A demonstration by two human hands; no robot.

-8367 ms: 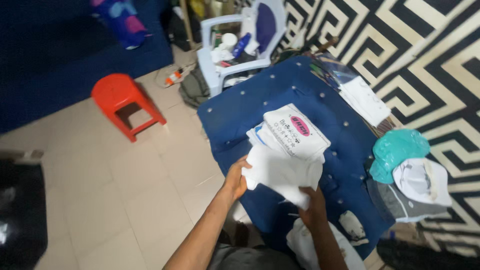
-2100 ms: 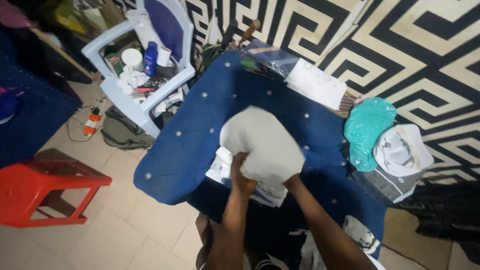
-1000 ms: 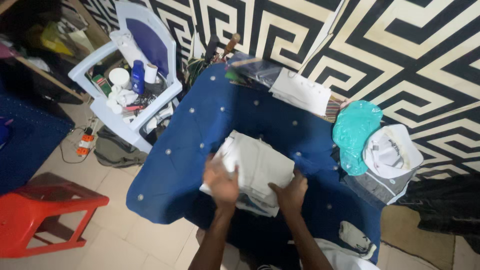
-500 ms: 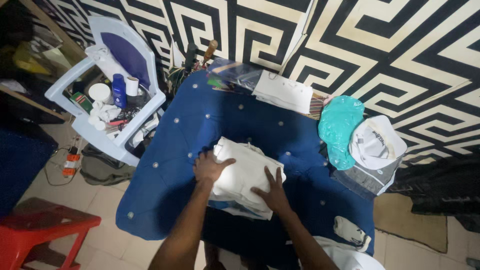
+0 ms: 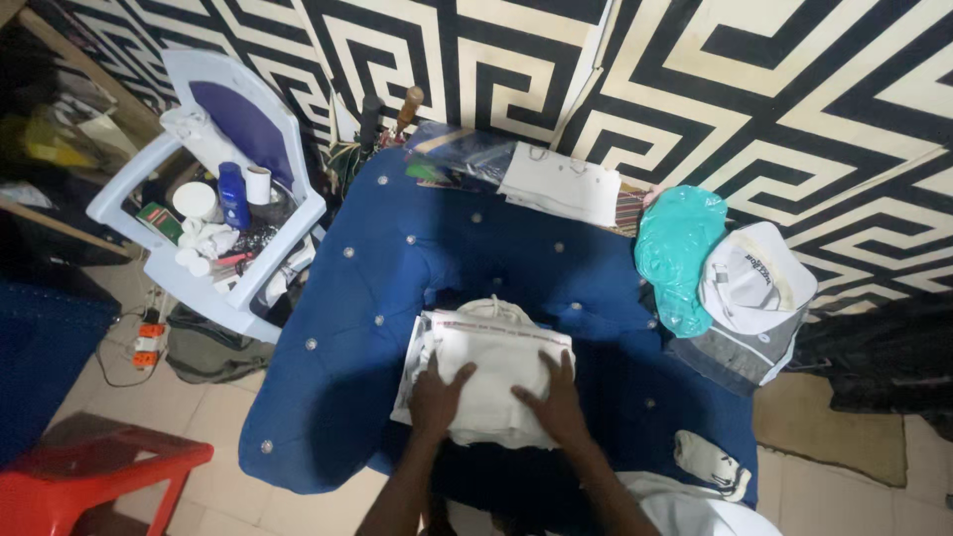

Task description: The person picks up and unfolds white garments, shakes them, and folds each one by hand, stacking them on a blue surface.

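A folded white cloth (image 5: 493, 359) lies on top of a flat white packet (image 5: 409, 355) on the blue buttoned cushion (image 5: 347, 357). My left hand (image 5: 438, 394) rests flat on the cloth's near left part, fingers spread. On its near right part my right hand (image 5: 549, 401) presses flat in the same way. Neither hand grips anything. The cloth's top edge shows a small loop or collar.
A white plastic chair (image 5: 159, 268) loaded with bottles and jars stands to the left. A teal plastic bag (image 5: 677, 243), a white cap (image 5: 754, 278) and grey clothes sit at the cushion's right. Papers (image 5: 561, 184) lie at its far edge. A red stool (image 5: 94, 486) is at bottom left.
The bundle I held up has been laid down on the cushion. My hands went from gripping it to lying flat on it, and slid toward its near edge.
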